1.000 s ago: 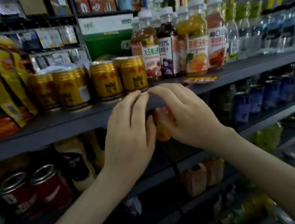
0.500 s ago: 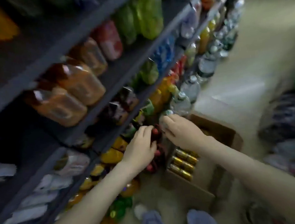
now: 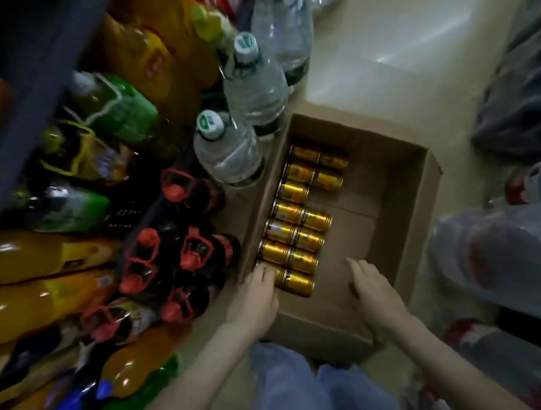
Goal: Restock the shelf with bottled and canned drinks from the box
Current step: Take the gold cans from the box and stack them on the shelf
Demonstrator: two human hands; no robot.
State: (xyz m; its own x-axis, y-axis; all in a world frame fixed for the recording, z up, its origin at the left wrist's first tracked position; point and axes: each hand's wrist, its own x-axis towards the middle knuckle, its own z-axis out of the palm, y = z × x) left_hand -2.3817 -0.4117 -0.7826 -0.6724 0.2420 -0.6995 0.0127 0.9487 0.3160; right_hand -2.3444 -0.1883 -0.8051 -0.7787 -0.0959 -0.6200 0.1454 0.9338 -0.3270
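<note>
The shelf (image 3: 34, 94) fills the left of the view, its lower levels crowded with large bottles of orange, green and dark drinks, and clear water bottles (image 3: 241, 145) stand on the floor at its foot. Just beside them sits the open cardboard box (image 3: 403, 199), and most of its floor is bare. Gold cans (image 3: 294, 232) lie on their sides in a double column along its left wall, so a good part of the restocking looks done while over a dozen cans remain, by a rough count. The left hand (image 3: 254, 299) reaches over the near wall, fingertips touching the nearest can but not yet closed on it. The right hand (image 3: 373, 290) hovers open and empty over the bare cardboard.
</note>
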